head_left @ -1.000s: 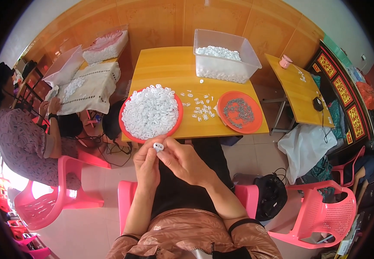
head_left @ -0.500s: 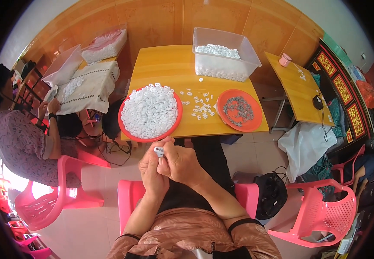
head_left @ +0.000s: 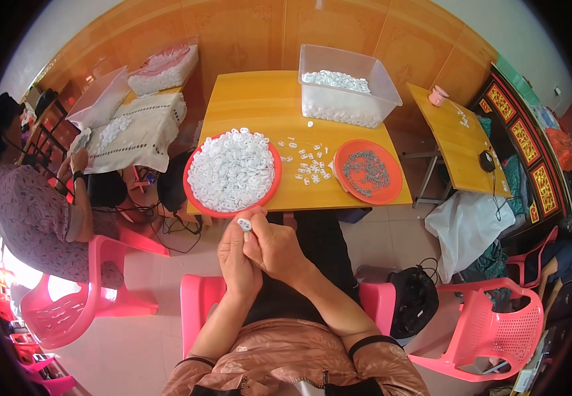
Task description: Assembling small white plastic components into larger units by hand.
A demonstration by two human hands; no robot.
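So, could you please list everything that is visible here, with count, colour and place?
Small white plastic piece: one, white, pinched between both hands.
Round red tray of white pieces: one, table's left front.
Round orange-red tray of grey metal parts: one, table's right front.
Loose white pieces: many, between the trays.
Clear plastic bin: one, table's back right.
Yellow wooden table: one, centre.
Pink plastic chairs: several, around.
Other person: one, left.
Left hand: one, holding the piece.
Right hand: one, touching it.

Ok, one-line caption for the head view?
Both hands pinch a small white piece near a red tray of white pieces.
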